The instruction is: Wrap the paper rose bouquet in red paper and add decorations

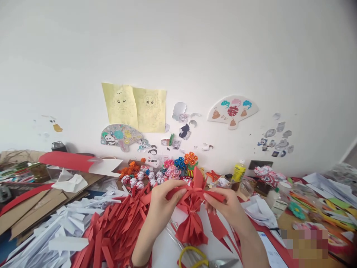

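Both hands are working for us: our left hand (161, 195) is pinching the tied waist of the red pleated paper bundle (193, 212), fingers closed on it, while our right hand (223, 204) is gripping 1 strip just beside. It looks light, soft, easily creased, so we judge the waist the safest hold.

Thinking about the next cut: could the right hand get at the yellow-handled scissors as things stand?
Probably yes. The scissors lie uncovered on the table just below the right hand, nothing between them, though that hand would first have to let go of the red folded paper both hands pinch.
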